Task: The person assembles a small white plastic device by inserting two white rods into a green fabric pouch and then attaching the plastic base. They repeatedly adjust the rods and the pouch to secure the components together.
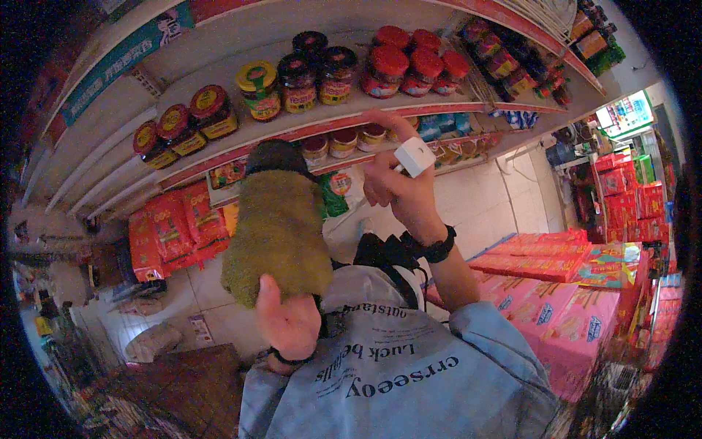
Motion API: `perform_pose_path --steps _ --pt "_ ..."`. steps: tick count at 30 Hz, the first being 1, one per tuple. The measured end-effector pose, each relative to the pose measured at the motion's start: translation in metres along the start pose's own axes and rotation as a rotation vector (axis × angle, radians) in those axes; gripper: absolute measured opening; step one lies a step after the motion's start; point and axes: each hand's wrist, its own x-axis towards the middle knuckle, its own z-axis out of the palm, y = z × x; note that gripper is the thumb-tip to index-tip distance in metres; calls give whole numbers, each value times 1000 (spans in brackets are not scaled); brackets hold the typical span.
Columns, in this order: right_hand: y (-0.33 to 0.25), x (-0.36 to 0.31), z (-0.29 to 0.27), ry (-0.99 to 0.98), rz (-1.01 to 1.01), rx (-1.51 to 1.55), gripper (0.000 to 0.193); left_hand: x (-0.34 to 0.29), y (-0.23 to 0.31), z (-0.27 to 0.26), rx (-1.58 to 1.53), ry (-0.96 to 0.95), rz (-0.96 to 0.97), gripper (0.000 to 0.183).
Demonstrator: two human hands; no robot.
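Note:
My left hand (290, 322) grips the near end of an olive-green cloth (278, 227), its thumb lying on top and its other fingers mostly hidden. A dark rounded piece (274, 156) shows at the cloth's far end, just below the shelf edge; I cannot tell what it is. My right hand (398, 189) is raised before the shelf, one finger bent out leftward along the red shelf edge and apart from the fingers below. A small white block (415, 157) sits against this hand, with a short white cord beside it. A black band circles my right wrist.
Along the shelf (212, 150) stand dark-lidded jars (300, 80), red-lidded jars (386, 69) and a yellow-lidded jar (259, 88). Smaller jars (344, 143) fill part of the shelf below. Red packages (172, 227) lie lower left; pink cartons (541, 307) are stacked at my right.

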Motion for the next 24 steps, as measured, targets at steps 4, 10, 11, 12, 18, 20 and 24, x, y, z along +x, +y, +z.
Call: perform_pose_path --steps 4,10,11,12,18,20,24 --pt "-1 0 6 -48 -151 -213 59 0 -1 1 -36 -125 -6 42" --pt "1 1 16 -63 -397 -518 63 -1 -8 6 17 -116 -137 41" --pt "3 0 16 -67 -395 -509 63 0 -10 9 151 -25 -182 41" --pt "4 0 15 -83 -410 -594 65 0 -13 14 155 -19 -176 41" --pt "8 -5 18 -17 -314 -942 67 15 -23 16 184 49 -194 44" --pt "8 -2 17 15 -336 -1043 67 17 -19 17 123 32 -212 43" --pt "5 7 12 38 -194 -1113 65 18 -24 -12 795 -52 69 38"
